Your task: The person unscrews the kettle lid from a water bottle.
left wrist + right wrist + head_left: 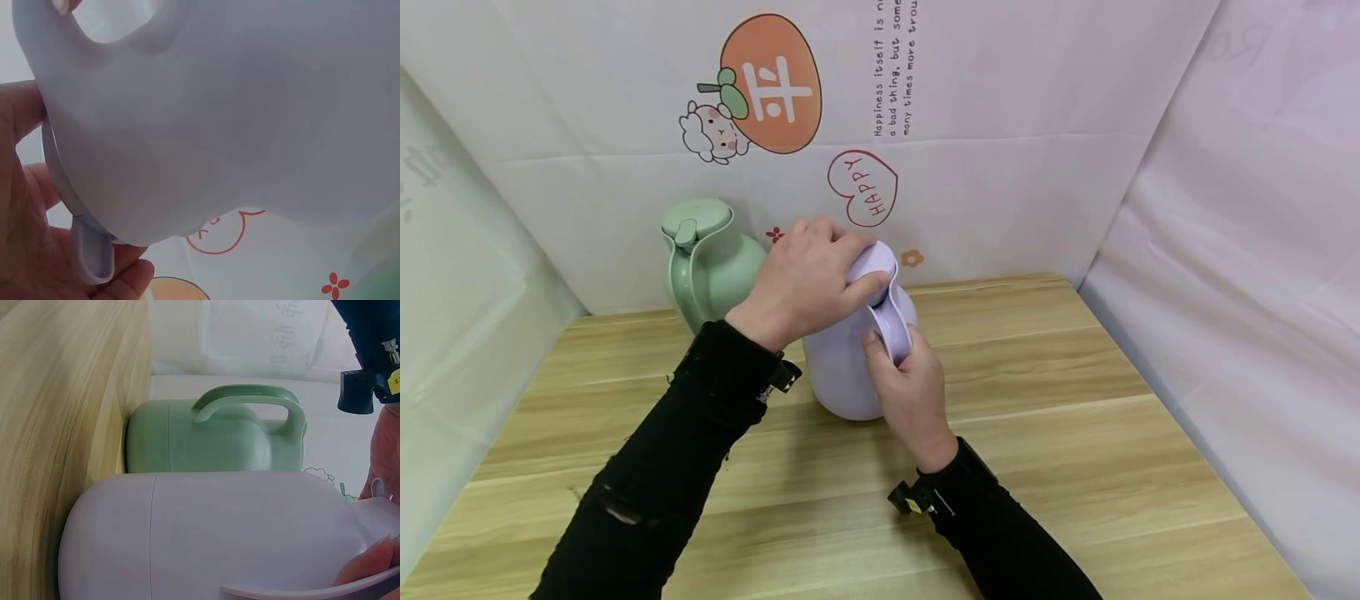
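Lilac jug (838, 375) on worktop (1045, 383), lid (872, 260) at twelve o'clock under grasping fingers of left hand (808, 279), handle (892, 330) at two o'clock within curled fingers of right hand (915, 398), green jug (730, 277) at ten o'clock.

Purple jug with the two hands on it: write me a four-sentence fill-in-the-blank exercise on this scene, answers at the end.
1. The left hand holds the purple jug by its ____.
2. The right hand grips the same jug by its ____.
3. The second jug, left of the purple one in the head view, is coloured ____.
4. The word printed inside the red heart outline on the backdrop is ____.

Missing words: lid; handle; green; HAPPY.
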`<state>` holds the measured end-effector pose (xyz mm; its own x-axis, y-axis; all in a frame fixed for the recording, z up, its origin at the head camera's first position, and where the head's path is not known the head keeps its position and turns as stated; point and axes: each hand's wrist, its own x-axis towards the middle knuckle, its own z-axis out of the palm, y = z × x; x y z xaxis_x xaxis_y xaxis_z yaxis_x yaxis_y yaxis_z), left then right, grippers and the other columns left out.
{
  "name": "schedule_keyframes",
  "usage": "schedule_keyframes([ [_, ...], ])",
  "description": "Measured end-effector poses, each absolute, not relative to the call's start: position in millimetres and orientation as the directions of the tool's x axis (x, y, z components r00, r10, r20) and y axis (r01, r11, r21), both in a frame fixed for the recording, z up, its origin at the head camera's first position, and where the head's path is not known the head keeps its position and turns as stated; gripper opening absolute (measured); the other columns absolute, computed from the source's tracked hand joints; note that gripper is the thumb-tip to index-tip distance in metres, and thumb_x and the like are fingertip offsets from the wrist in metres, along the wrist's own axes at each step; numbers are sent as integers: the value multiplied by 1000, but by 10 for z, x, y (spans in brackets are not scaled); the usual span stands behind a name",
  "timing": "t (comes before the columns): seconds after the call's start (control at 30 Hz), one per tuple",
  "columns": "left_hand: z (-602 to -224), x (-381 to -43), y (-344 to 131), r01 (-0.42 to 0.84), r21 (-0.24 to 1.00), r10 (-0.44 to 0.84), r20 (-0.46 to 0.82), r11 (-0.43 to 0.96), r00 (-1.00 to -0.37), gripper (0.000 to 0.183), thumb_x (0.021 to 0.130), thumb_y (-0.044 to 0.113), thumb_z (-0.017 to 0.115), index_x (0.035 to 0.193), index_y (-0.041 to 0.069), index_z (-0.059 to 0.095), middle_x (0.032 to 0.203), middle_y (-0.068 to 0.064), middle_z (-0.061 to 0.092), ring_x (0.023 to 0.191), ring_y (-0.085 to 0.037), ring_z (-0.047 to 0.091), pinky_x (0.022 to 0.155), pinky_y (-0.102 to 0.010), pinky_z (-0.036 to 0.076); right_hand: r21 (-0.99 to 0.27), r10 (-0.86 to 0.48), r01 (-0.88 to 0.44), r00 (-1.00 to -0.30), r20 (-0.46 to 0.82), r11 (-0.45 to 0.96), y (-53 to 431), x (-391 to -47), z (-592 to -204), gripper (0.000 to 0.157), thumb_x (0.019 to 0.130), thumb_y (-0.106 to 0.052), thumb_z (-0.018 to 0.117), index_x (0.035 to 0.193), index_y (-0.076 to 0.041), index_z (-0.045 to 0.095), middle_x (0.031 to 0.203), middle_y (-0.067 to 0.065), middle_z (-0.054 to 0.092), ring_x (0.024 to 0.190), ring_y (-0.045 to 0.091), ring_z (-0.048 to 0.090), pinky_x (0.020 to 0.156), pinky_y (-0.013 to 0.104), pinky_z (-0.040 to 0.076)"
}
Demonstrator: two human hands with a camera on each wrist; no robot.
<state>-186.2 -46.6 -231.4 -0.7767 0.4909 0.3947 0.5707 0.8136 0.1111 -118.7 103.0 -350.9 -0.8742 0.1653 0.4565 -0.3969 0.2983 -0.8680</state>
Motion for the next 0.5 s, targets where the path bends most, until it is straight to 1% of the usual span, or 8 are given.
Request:
schedule_keyframes([
  [0.07,-2323,-1862,-455,560,117,476,404,820,-781,54,99,59,57,134,19,69,121,-15,67,110,-34,58,94,-48,45,-869,165,-395,-875,455,299,1029,-1189,-3512,28,101,-31,67,91,-5,63,72,1,48,65,17,49,54,31,38],
  [0.23,-2348,-1854,-430,521,118,431,426,845,-796,60,96,66,57,133,20,69,116,-15,66,101,-34,56,86,-46,45,-867,166,-400,-873,460,298,1028,-1194,-3518,29,101,-31,67,90,-5,62,71,1,46,64,17,48,53,31,36],
  [0.33,-2365,-1851,-423,501,112,411,435,858,-801,64,94,69,57,134,21,69,115,-15,67,100,-34,56,83,-45,46,-866,163,-400,-873,460,298,1031,-1195,-3520,29,101,-31,67,90,-5,62,71,1,46,64,17,48,53,31,37],
  [0.5,-2385,-1851,-430,495,102,404,452,863,-796,65,94,70,57,135,21,69,114,-16,67,98,-34,56,81,-45,46,-867,161,-400,-874,459,296,1032,-1198,-3521,28,101,-31,67,91,-5,62,71,1,46,65,17,49,54,31,37],
])
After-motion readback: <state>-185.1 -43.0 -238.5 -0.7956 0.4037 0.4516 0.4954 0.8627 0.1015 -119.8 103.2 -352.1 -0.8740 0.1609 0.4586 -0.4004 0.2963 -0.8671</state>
